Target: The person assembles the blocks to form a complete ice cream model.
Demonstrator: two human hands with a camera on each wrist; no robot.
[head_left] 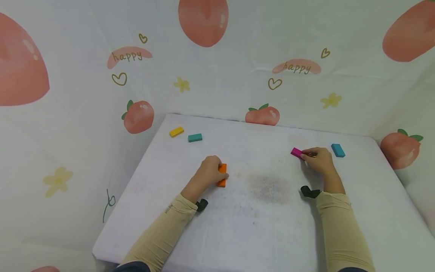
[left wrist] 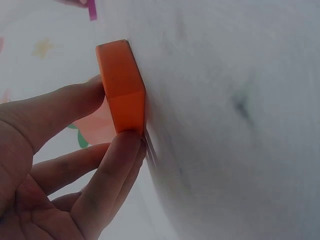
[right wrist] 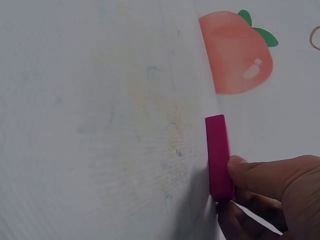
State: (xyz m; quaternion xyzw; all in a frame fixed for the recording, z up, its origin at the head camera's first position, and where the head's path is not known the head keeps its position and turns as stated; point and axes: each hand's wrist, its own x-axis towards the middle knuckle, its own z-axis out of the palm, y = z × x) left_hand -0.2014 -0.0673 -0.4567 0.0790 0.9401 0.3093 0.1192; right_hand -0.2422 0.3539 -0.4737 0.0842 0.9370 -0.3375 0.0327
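Observation:
Left of the table's middle, my left hand (head_left: pixel 211 170) pinches an orange block (head_left: pixel 222 175). Its thumb lies along one side of the orange block (left wrist: pixel 122 82) and the fingertips grip its near end, close over the white surface. Farther right, my right hand (head_left: pixel 318 160) holds a magenta block (head_left: pixel 296 152) by one end between thumb and fingers. In the right wrist view the thumb presses the side of the magenta block (right wrist: pixel 219 157), with fingers curled beneath its lower end. A blue block (head_left: pixel 338 150) lies just right of that hand.
Toward the back left of the white table (head_left: pixel 258 234) lie a yellow block (head_left: pixel 176 132) and a teal block (head_left: pixel 195 138). A greyish smudge (head_left: pixel 268 187) marks the tabletop between the hands. A printed cloth (head_left: pixel 217 75) with peaches hangs behind.

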